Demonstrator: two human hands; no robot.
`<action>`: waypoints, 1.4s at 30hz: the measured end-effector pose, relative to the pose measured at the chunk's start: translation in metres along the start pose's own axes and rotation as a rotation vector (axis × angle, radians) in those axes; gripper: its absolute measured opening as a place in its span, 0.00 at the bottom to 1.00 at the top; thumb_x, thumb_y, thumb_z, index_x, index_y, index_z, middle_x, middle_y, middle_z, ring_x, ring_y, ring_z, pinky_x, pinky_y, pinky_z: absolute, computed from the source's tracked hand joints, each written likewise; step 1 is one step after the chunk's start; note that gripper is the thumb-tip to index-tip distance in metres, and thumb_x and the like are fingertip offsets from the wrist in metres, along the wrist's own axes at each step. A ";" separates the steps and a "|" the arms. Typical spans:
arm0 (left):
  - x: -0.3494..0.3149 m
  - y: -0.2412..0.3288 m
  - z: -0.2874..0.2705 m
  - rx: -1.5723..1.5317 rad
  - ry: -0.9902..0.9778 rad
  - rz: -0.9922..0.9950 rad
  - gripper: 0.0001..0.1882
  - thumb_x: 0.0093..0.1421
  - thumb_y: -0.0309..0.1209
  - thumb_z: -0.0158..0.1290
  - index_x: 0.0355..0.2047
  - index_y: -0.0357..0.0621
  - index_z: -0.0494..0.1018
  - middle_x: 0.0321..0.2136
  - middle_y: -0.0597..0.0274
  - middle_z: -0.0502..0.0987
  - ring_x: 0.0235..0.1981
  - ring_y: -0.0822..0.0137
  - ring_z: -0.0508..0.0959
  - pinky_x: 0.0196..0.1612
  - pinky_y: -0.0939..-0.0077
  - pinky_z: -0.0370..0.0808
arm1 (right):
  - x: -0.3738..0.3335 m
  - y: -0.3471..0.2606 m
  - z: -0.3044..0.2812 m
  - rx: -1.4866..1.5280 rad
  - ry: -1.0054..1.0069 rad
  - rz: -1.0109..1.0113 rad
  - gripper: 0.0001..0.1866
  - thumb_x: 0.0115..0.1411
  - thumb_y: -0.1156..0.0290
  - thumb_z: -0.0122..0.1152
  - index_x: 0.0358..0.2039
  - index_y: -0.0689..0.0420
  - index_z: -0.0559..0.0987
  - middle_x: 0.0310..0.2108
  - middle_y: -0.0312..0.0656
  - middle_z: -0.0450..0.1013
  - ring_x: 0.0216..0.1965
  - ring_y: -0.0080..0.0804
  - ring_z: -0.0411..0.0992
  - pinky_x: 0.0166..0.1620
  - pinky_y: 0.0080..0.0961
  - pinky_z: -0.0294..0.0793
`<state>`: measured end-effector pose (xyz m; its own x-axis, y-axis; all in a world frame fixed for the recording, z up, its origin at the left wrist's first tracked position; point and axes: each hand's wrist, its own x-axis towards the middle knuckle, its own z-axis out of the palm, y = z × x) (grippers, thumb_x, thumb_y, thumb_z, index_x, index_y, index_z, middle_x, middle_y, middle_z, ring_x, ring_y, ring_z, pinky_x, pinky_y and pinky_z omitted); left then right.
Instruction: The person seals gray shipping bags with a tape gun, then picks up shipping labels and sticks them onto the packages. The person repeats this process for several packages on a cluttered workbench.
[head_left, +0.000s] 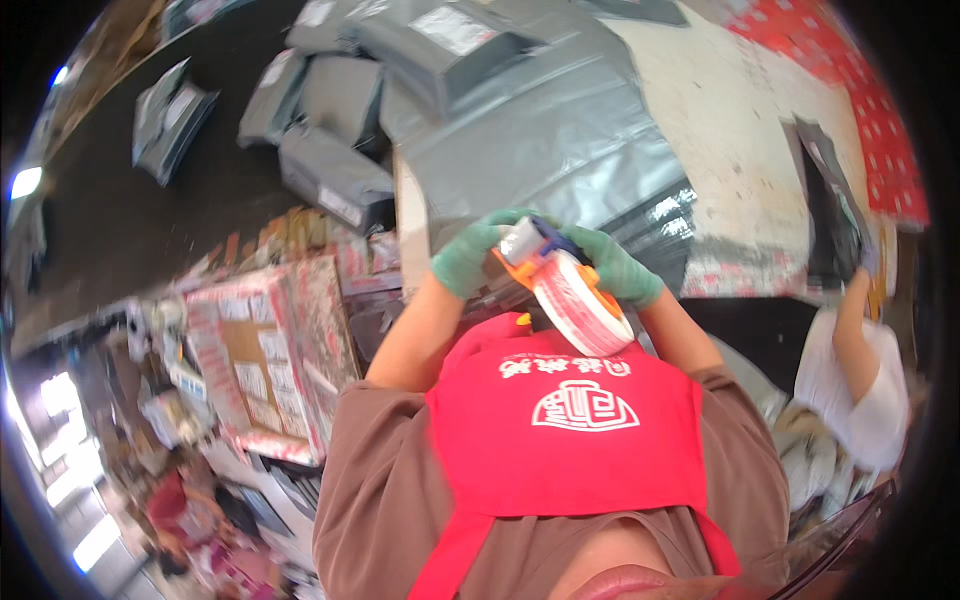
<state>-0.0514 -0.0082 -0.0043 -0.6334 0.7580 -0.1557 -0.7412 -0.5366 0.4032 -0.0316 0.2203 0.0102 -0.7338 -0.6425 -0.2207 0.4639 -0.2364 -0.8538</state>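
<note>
Both my hands wear green gloves and meet in front of my red apron (560, 440). Between them is a tape dispenser (572, 290) with an orange and blue frame and a white roll printed in red. My left hand (466, 256) grips the frame end of the dispenser. My right hand (622, 270) wraps around the far side, by the roll. Just beyond the hands stands a large grey plastic-wrapped parcel (560, 150), its near face close to the dispenser.
Several grey mailer bags (330, 130) lie piled on the dark floor at the upper left. A cardboard box (265, 355) with red patterned tape sits at the left. Another person in a white sleeve (865, 385) works at the right, near a red patterned sheet (885, 130).
</note>
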 end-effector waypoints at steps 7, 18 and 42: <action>0.008 -0.095 -0.030 -0.379 0.103 0.238 0.11 0.61 0.40 0.50 0.39 0.49 0.70 0.38 0.63 0.73 0.42 0.66 0.74 0.49 0.68 0.72 | 0.016 0.018 0.005 -0.209 -0.050 0.096 0.27 0.50 0.65 0.68 0.49 0.61 0.71 0.43 0.37 0.73 0.42 0.23 0.72 0.44 0.25 0.74; -0.157 -0.188 -0.118 -0.351 0.281 0.845 0.18 0.66 0.33 0.47 0.54 0.41 0.66 0.52 0.55 0.70 0.52 0.64 0.72 0.57 0.68 0.69 | 0.099 0.083 0.154 -0.826 -0.517 -0.065 0.28 0.40 0.77 0.63 0.47 0.60 0.72 0.39 0.47 0.74 0.40 0.38 0.74 0.44 0.32 0.72; -0.442 -0.262 -0.094 -0.875 1.181 0.975 0.37 0.55 0.64 0.48 0.36 0.36 0.74 0.37 0.53 0.79 0.38 0.57 0.79 0.37 0.67 0.78 | 0.123 0.226 0.305 -1.363 -1.062 -0.474 0.21 0.47 0.65 0.61 0.44 0.52 0.75 0.46 0.42 0.72 0.46 0.42 0.71 0.47 0.36 0.72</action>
<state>0.4015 -0.2378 -0.1260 -0.3919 -0.3667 -0.8437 0.3304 -0.9120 0.2430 0.1344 -0.1342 -0.0664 0.1872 -0.9818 0.0322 -0.7691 -0.1668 -0.6170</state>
